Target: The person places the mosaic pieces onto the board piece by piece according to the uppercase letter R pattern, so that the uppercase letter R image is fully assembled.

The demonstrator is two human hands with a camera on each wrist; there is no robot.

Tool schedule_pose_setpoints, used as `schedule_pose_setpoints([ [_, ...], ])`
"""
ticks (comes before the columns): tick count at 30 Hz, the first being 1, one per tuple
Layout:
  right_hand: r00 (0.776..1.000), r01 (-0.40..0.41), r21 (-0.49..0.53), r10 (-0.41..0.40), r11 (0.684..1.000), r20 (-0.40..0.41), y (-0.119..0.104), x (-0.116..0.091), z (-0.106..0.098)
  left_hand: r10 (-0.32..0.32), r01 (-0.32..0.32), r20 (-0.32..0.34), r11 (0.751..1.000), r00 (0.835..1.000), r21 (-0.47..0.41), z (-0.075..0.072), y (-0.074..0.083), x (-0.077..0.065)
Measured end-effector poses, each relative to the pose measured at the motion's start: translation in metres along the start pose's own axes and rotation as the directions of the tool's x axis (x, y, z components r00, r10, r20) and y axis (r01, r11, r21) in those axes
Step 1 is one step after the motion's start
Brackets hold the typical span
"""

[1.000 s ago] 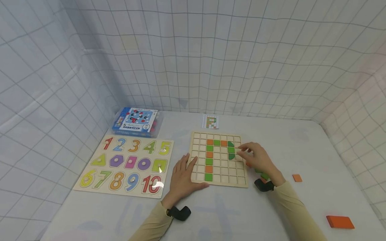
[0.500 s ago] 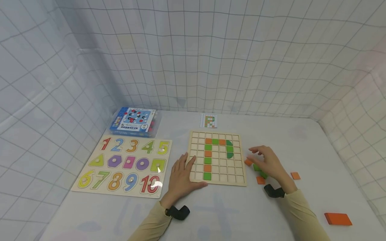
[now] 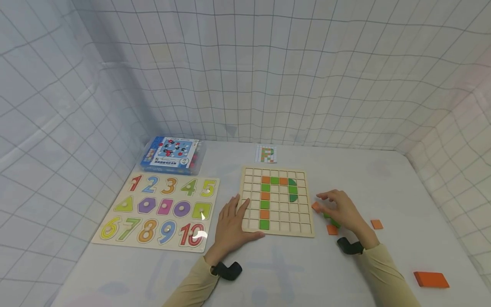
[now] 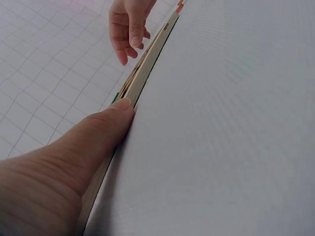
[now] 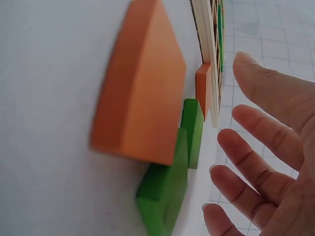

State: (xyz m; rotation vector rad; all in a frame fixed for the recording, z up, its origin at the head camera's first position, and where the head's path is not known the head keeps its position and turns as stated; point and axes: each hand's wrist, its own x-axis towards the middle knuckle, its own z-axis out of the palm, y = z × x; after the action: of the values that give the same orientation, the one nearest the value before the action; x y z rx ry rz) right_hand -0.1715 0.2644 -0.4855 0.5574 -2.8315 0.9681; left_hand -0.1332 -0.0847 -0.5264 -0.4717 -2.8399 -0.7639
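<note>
A wooden grid board [image 3: 281,215] lies mid-table, its orange and green tiles forming a column and a loop. My left hand [image 3: 230,228] rests on the board's lower left corner, fingers extended; in the left wrist view its thumb [image 4: 96,140] presses along the board's edge. My right hand [image 3: 343,211] hovers over loose tiles right of the board. In the right wrist view its fingers are spread and relaxed, holding nothing. Beside them lie an orange tile [image 5: 147,93], a green tile [image 5: 165,196], another green tile [image 5: 193,137] and a farther orange tile [image 5: 203,88] against the board.
A pattern card [image 3: 266,154] lies behind the board. On the left are a number-and-shape puzzle [image 3: 155,219] and a boxed blue kit [image 3: 171,153]. A single orange tile [image 3: 376,224] and a larger orange block [image 3: 431,279] lie to the right.
My right hand has moved from the board's right side, near the green rounded tile, out over the loose tiles, then slightly lower. My left hand stays on the board.
</note>
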Motion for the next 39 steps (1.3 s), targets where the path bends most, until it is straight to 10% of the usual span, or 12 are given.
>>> schedule_pose_setpoints([
  [39, 0.955, 0.120, -0.086, -0.091, 0.989, 0.284, 0.010, 0.021, -0.016, -0.010, 0.010, 0.001, 1.000, 1.000, -0.008, -0.003, 0.004, -0.001],
])
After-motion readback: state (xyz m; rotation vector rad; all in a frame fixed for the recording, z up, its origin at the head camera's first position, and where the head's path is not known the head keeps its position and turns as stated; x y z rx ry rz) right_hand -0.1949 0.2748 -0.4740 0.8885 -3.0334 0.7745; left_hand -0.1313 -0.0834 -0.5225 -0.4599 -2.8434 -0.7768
